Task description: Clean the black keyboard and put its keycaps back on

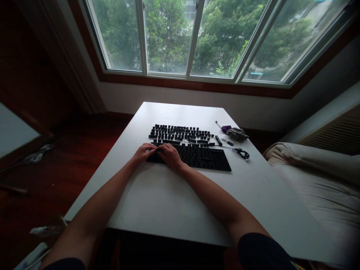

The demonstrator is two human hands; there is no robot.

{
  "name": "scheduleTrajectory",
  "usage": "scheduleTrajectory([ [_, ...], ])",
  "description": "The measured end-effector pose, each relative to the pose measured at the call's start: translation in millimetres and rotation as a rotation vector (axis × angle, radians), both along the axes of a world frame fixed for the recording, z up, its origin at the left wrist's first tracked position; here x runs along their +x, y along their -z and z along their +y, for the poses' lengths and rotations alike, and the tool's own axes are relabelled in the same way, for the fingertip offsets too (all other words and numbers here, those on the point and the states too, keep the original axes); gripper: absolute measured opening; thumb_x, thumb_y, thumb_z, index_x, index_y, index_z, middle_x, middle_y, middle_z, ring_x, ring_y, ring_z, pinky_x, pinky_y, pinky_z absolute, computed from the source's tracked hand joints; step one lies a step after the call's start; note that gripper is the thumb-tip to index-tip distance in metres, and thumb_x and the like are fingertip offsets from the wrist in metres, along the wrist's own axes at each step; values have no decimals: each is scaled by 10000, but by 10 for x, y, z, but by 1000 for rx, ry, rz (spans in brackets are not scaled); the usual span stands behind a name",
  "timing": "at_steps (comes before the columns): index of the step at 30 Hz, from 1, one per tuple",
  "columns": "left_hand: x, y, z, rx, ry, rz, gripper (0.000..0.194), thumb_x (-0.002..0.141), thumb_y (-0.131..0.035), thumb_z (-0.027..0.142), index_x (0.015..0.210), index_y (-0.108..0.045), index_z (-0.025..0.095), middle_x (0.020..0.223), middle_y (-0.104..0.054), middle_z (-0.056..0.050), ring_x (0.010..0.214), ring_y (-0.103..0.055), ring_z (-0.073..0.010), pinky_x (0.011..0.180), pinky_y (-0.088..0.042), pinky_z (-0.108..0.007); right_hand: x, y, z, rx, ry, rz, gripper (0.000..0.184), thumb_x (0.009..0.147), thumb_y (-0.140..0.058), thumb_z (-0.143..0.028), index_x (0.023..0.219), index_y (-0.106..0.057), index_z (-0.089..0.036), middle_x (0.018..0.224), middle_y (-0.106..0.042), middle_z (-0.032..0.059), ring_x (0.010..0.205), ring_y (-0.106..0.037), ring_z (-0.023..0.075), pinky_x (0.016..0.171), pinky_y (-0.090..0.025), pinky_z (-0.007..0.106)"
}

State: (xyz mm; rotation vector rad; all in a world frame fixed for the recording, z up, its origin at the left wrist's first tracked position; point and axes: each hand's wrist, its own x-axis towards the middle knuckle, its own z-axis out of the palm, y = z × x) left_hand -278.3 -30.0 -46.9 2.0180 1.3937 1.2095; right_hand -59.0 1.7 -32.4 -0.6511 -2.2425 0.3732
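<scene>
Two hands [171, 154] close together on black keyboard [201, 156], keycaps [182, 136] beyond; grip unclear.

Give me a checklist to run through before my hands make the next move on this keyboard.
1. Keyboard lying flat on the white table: ok.
2. Left hand and right hand both at the keyboard's left end: ok.
3. Loose keycaps laid out in rows beyond the keyboard: ok.
4. Cable plug unplugged, lying on the table: ok.
5. Grey cloth clear of the keyboard: ok.
6. Either hand gripping a keycap: cannot tell, too small and dark.
</scene>
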Motion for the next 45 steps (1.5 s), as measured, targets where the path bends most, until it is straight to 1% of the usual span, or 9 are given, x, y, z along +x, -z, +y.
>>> scheduleTrajectory([
  [3,-6,-24,-10,-9,-7,12,224,897,-646,403,948,-781,232,1080,-738,-66,1110,-628,-250,1050,-466,-411,-17,2,-11,-45,14,7,140,930,-654,-223,1067,-678,-220,1045,-700,62,1014,-617,216,916,-472,333],
  [7,-58,-54,-32,31,-131,117,192,922,-580,316,939,-757,241,1053,-726,-44,1085,-616,-240,1036,-468,-415,-55,2,-48,-142,39,17,175,889,-687,-210,1064,-683,-216,992,-712,36,934,-638,195,856,-471,304],
  [9,-107,-51,-37,51,-165,190,174,903,-587,269,973,-746,253,1066,-716,-34,1092,-604,-240,1038,-466,-423,-84,1,-76,-201,17,12,198,879,-700,-221,1077,-683,-219,946,-711,14,848,-633,172,793,-470,281],
  [11,-154,-35,-34,60,-151,229,197,885,-592,230,1015,-738,259,1102,-703,-33,1113,-595,-239,1050,-464,-424,-125,-1,-101,-235,-24,-6,206,872,-710,-220,1077,-689,-223,930,-707,3,804,-619,158,762,-465,270],
  [16,-215,22,4,58,-132,225,261,871,-558,171,1038,-741,253,1229,-656,-45,1194,-576,-237,1108,-444,-430,-264,8,-119,-182,-56,-64,129,849,-759,-233,973,-732,-214,966,-681,38,925,-598,188,840,-456,303],
  [23,-250,69,52,18,-88,134,266,861,-547,165,1023,-742,248,1217,-642,-49,1163,-611,-212,1059,-499,-374,-402,43,-104,-210,-46,-114,100,852,-776,-292,887,-744,-204,900,-662,34,871,-583,183,802,-437,303],
  [34,-261,61,79,6,-97,110,275,869,-524,155,988,-754,249,1197,-652,-42,1135,-626,-204,1053,-503,-370,-436,-15,-189,-149,15,-191,113,885,-742,-308,930,-726,-206,929,-661,43,907,-568,194,836,-429,317],
  [40,-265,73,79,-1,-105,103,283,868,-522,160,1004,-754,248,1200,-655,-42,1129,-631,-200,1047,-509,-362,-448,35,-172,-199,22,-136,100,894,-731,-305,933,-743,-213,933,-668,38,903,-582,191,835,-435,318],
  [45,-248,60,63,-14,-115,105,281,865,-527,156,1002,-754,248,1206,-655,-46,1141,-627,-205,1061,-504,-374,-439,60,-179,-179,25,-122,93,891,-730,-295,940,-735,-215,942,-664,42,913,-579,199,847,-440,327],
])
